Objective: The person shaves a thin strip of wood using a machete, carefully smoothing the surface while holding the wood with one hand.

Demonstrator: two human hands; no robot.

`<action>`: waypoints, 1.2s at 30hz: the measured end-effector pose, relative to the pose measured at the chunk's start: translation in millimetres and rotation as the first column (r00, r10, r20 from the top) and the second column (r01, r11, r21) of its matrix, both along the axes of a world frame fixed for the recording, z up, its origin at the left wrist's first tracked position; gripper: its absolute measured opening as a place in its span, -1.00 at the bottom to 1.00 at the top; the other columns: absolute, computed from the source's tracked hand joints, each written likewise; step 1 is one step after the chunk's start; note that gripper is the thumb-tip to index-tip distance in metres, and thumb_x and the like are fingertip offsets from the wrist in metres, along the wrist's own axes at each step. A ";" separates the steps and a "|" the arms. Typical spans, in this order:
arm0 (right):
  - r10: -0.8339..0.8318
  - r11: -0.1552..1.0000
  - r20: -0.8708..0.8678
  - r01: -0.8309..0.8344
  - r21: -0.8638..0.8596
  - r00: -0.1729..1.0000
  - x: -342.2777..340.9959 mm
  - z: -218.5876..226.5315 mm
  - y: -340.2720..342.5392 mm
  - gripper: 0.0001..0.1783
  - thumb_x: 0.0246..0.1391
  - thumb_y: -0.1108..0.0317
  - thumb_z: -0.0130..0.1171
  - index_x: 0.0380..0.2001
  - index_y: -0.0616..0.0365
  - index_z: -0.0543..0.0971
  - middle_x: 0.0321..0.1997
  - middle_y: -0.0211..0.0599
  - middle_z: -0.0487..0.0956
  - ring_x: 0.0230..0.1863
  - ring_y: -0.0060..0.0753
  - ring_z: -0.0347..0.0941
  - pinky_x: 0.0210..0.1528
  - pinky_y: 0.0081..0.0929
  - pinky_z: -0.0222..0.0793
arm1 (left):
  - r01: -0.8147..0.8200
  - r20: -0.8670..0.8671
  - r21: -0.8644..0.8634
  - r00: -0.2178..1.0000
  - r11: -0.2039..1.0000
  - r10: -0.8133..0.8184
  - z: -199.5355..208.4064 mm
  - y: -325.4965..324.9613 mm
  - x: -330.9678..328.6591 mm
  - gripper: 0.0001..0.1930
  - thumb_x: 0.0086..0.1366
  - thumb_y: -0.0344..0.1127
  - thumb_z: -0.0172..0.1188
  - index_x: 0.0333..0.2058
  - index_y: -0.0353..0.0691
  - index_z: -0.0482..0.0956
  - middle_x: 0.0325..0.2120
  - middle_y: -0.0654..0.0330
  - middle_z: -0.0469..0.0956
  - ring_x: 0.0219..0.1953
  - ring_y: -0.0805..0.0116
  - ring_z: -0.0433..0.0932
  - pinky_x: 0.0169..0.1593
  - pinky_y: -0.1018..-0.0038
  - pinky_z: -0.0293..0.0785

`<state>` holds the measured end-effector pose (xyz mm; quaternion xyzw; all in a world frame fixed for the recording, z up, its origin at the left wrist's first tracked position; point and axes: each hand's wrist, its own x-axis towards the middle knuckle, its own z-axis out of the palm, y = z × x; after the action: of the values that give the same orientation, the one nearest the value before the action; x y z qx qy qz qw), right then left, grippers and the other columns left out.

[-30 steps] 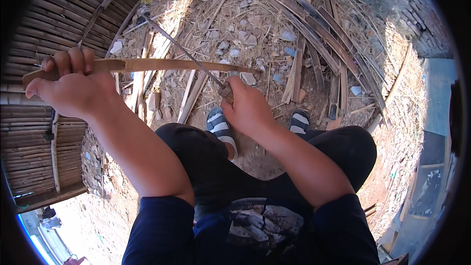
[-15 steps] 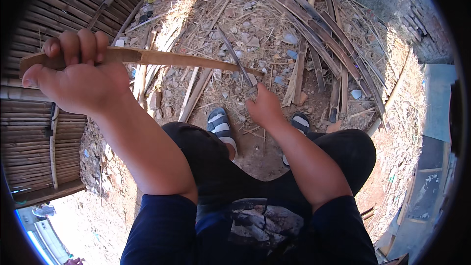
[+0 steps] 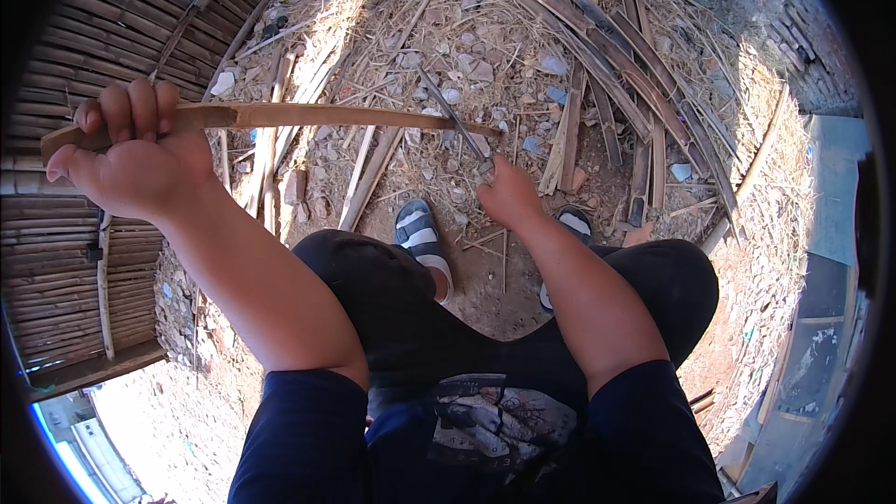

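My left hand (image 3: pixel 140 149) is closed round one end of a long bamboo strip (image 3: pixel 327 116), raised at the left. The strip stretches to the right, narrowing toward its far end near my other hand. In my right hand (image 3: pixel 511 192), fingers wrapped round its handle, is a knife (image 3: pixel 455 119) with a thin dark blade pointing up and to the left. The blade crosses the strip close to its right end and appears to touch it. Its handle is mostly hidden inside my fist.
Split bamboo lengths (image 3: pixel 653 84) lie heaped at the far right, beside a grey wall (image 3: pixel 719 0). Stones, straw and shavings litter the ground (image 3: pixel 448 47). A bamboo slat wall (image 3: pixel 84 56) stands at the left. My sandalled foot (image 3: pixel 418 231) rests in front of my knees.
My left hand has come down slightly, bringing the bamboo strip's left part lower and more level. The knife has shifted a little; both hands keep their grip.
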<state>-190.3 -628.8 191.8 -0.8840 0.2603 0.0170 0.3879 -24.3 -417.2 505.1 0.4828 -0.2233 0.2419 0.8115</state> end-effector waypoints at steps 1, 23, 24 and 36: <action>0.001 1.000 0.015 -0.001 0.009 1.000 0.7 16.7 6.2 -0.56 -0.01 0.33 0.18 -0.05 0.25 0.42 -0.26 0.12 0.62 -0.18 0.24 0.56 -0.11 0.05 0.47 | -0.017 0.001 0.001 1.000 1.000 0.017 -1.9 0.8 2.1 -0.36 0.39 0.44 -0.37 -0.42 -0.07 0.26 -0.69 0.37 0.05 -0.67 0.50 -0.05 -0.55 0.53 -0.08; -0.002 1.000 0.324 -0.002 0.013 0.946 9.0 56.3 36.4 -0.59 -0.02 0.32 0.23 -0.09 0.21 0.45 -0.35 0.11 0.60 -0.24 0.24 0.55 -0.18 0.05 0.46 | 0.294 0.058 -0.004 0.954 0.956 -0.293 -1.3 17.3 10.3 -0.35 0.34 0.48 -0.28 -0.40 -0.07 0.27 -0.67 0.37 0.06 -0.65 0.51 -0.05 -0.53 0.53 -0.06; 0.023 0.999 0.433 -0.032 0.013 0.901 12.8 65.2 40.5 -0.58 -0.02 0.32 0.25 -0.08 0.20 0.45 -0.38 0.09 0.60 -0.26 0.23 0.55 -0.21 0.03 0.45 | 0.281 0.061 0.007 0.958 0.960 -0.281 -1.2 18.2 10.2 -0.35 0.34 0.48 -0.29 -0.40 -0.07 0.27 -0.67 0.37 0.06 -0.65 0.51 -0.04 -0.52 0.53 -0.05; -0.064 0.998 -0.100 0.066 0.016 0.993 -13.0 -27.2 14.2 -0.60 -0.01 0.37 0.19 -0.09 0.28 0.43 -0.25 0.23 0.61 -0.14 0.28 0.56 -0.05 0.05 0.47 | -0.086 -0.049 -0.008 0.995 0.996 0.085 -3.7 12.9 12.4 -0.38 0.40 0.40 -0.37 -0.44 -0.08 0.24 -0.69 0.35 0.03 -0.65 0.47 -0.09 -0.52 0.49 -0.08</action>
<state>-203.3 -614.6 164.6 -0.8694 0.3079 0.0509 0.3831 -11.9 -404.3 501.3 0.4933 -0.1816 0.2657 0.8081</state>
